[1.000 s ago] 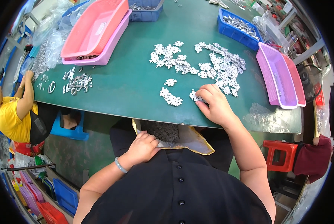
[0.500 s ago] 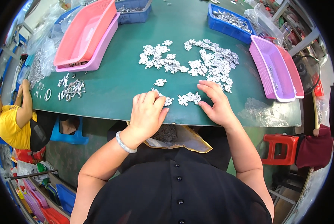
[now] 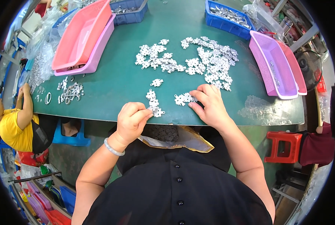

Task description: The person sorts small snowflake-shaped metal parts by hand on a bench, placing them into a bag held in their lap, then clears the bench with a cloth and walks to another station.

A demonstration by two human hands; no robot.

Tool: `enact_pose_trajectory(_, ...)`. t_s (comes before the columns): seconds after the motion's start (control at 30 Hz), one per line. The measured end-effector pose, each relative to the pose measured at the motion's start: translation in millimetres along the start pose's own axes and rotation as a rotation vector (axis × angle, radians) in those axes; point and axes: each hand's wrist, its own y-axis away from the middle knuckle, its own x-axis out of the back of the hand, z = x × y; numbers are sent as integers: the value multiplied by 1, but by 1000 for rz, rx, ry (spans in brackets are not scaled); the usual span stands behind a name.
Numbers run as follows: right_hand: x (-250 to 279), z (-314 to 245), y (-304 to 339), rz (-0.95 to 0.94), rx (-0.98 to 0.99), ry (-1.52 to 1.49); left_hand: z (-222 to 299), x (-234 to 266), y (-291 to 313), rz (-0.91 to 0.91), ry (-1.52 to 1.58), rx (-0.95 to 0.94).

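Small silver cross-shaped metal pieces lie on the green table. My left hand (image 3: pixel 132 119) has its thumb and fingertips pinched together at the side of a short column of these metal pieces (image 3: pixel 152 99); what is between the fingertips is too small to make out. Thumb and fingers of my right hand (image 3: pixel 209 104) curve around the right end of another little cluster of metal pieces (image 3: pixel 181 99). One lone metal piece (image 3: pixel 157 82) lies above the column. Farther back is a large pile of the same pieces (image 3: pixel 216 62), with a looser group (image 3: pixel 150 56) to its left.
Pink baskets (image 3: pixel 94 48) and a blue bin (image 3: pixel 132 17) stand at the left; another blue bin (image 3: pixel 227 25) and a purple basket (image 3: pixel 266 60) at the right. An open bag (image 3: pixel 197 140) sits below the table edge (image 3: pixel 250 124). A person in yellow (image 3: pixel 15 125) works at far left.
My left hand has drawn back toward me and left, uncovering the column of metal pieces. My right hand has shifted left onto its cluster, its fingers closing around the end.
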Motion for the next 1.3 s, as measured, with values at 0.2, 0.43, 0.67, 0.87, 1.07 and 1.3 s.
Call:
enact_pose_trajectory(0.2,-3,9,-1,32,-120,-89,-3,7,-4,124,81,144)
enact_pose_trajectory(0.43,14,7,8,33,-180,-160,-14,24,10,-72,-90,40)
enact_pose_trajectory(0.67,14,-7,13,-49,-117,-135,-11,29,5,-96,-88,58)
enact_pose_trajectory(0.87,2,-21,10,-154,-29,-74,-3,19,-10,-293,-142,168)
enact_pose_trajectory(1.07,-12,-40,3,-251,75,-32,1,10,-12,-330,-158,131)
enact_pose_trajectory(1.3,-18,-45,-17,-328,235,-221,4,10,1,-283,49,137)
